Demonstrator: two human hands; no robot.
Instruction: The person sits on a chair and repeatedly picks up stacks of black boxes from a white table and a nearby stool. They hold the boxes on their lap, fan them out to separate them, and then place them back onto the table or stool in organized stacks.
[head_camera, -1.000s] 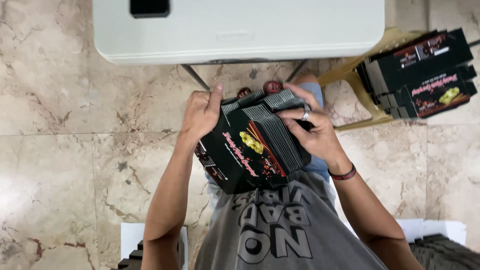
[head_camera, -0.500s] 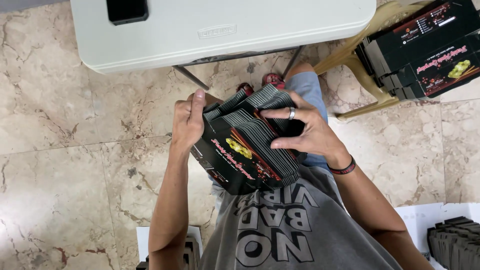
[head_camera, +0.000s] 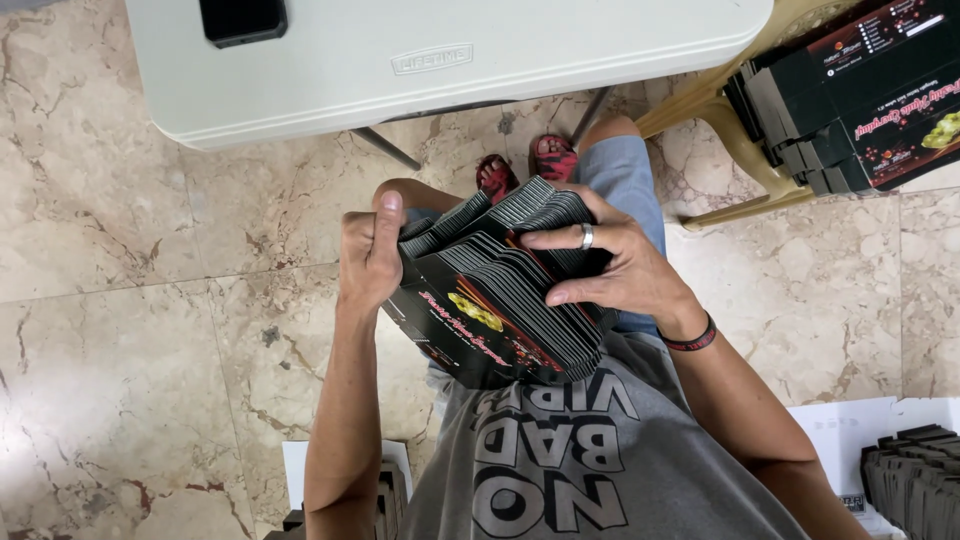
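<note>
Grey printed T-shirt (head_camera: 590, 450), blue jeans (head_camera: 622, 175), red sandals (head_camera: 553, 157), silver ring (head_camera: 586, 236), dark wristband (head_camera: 692, 338)

We hold a stack of flat black cartons (head_camera: 500, 300) with red-yellow print. More black cartons (head_camera: 860, 90) sit upper right; a dark phone (head_camera: 242, 18) lies on the tabletop (head_camera: 450, 60).
</note>
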